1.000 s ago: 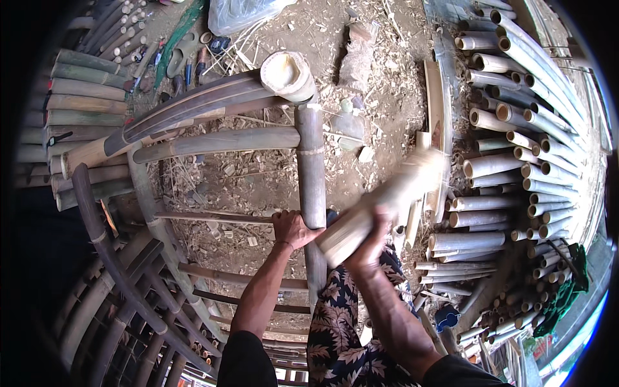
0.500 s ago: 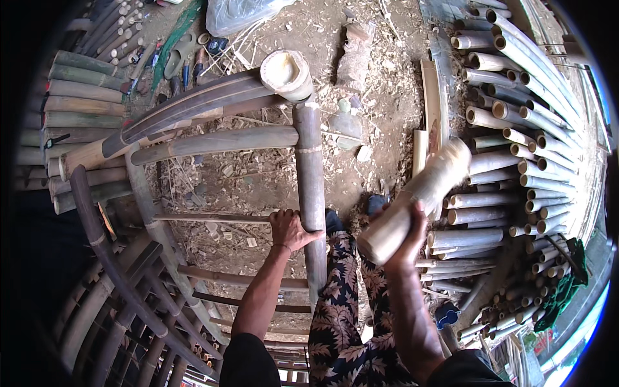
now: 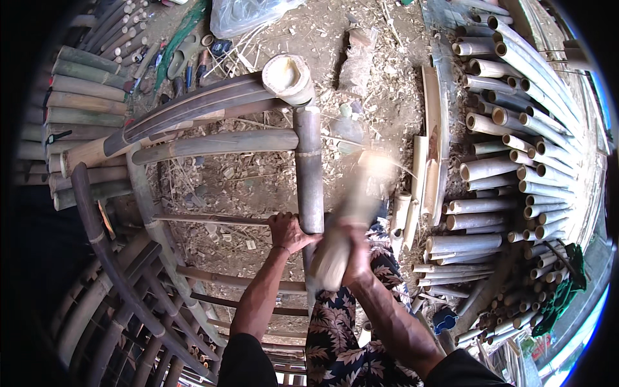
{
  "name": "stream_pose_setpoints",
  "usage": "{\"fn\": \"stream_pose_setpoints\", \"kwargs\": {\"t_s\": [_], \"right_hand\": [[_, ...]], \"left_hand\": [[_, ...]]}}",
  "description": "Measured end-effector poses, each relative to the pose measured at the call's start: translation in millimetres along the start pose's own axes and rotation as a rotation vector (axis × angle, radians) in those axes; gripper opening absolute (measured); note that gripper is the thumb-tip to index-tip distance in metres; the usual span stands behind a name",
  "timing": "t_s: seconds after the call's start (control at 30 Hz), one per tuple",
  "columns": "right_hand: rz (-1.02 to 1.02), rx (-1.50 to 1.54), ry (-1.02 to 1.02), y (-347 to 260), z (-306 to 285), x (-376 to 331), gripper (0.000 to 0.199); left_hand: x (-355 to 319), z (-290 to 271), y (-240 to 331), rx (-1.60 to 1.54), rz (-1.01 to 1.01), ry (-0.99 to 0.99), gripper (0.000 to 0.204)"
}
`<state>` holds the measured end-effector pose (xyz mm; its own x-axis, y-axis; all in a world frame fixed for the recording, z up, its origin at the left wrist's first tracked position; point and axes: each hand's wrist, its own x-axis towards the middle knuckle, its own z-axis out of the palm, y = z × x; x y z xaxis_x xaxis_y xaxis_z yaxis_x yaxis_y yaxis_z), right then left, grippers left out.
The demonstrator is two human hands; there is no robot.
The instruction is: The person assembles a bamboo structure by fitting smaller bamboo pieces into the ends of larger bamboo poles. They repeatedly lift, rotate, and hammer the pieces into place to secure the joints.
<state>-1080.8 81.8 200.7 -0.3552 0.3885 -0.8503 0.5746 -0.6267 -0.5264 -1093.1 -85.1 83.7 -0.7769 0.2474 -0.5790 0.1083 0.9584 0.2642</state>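
In the middle of the frame the left hand (image 3: 290, 232) wraps its fingers around the lower part of a dark grey upright bamboo pole (image 3: 309, 171), which rises toward the upper centre, where a pale cut bamboo stub (image 3: 288, 79) lies at its top end. Just right of it, the right hand (image 3: 353, 248) is clenched around a thick pale bamboo club (image 3: 351, 216), blurred and angled up to the right, very near the pole. This looks like the hammering step: the pole is steadied while the club is swung at it. A good blow would call for a firm left grip with fingers clear of the striking spot. A stack of pale bamboo tubes (image 3: 516, 148) fills the right side; curved dark bamboo slats (image 3: 193, 106) cross the upper left.
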Motion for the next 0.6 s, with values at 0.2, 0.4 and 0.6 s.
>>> {"fn": "stream_pose_setpoints", "kwargs": {"t_s": [0.2, 0.4, 0.6], "right_hand": [[0.408, 0.154, -0.411, -69.2, -26.0, 6.0, 0.065], [0.209, -0.058, -0.329, -13.2, -5.1, 6.9, 0.072], [0.042, -0.525, -0.528, -85.6, -58.7, 59.7, 0.061]], "left_hand": [[-3.5, -13.7, -1.2, -0.040, -0.014, -0.047, 0.083], [2.5, -13.3, 4.8, 0.028, -0.072, -0.163, 0.082], [-8.4, -33.9, 8.2, 0.007, -0.095, -0.178, 0.089]]}}
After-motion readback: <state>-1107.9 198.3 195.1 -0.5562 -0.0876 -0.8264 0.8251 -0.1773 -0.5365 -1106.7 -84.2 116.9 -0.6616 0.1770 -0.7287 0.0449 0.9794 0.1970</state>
